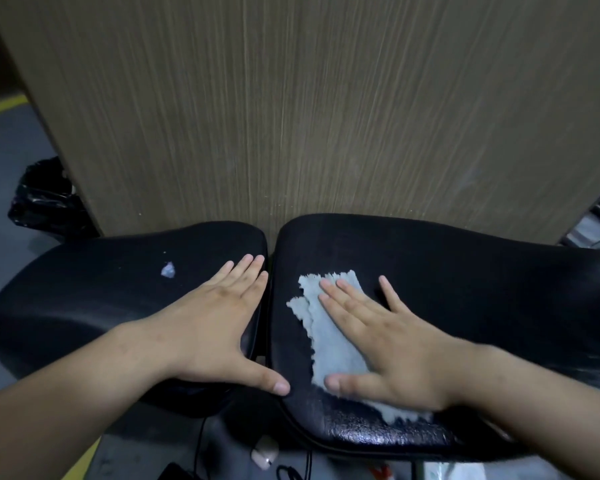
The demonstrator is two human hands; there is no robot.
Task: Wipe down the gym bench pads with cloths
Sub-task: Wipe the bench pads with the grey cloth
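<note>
both hands lie flat, fingers straight: the right hand [385, 344] presses a grey cloth [333, 344] onto the right pad [482, 289] toward its 9 o'clock end, and the left hand [219, 327], holding nothing, braces on the left pad [94, 292] at its 3 o'clock edge. judged step: wiping the right pad, its 3 o'clock stretch still to do. the next move calls for sweeping the cloth that way under even pressure, then tending the left pad and the pale fleck [168, 270] at 10 o'clock of the left hand.

Readable text, labels, brands, numbers, signs: none. Checked: black bench pads [465, 278], grey cloth [336, 344], wooden panel [291, 116].
</note>
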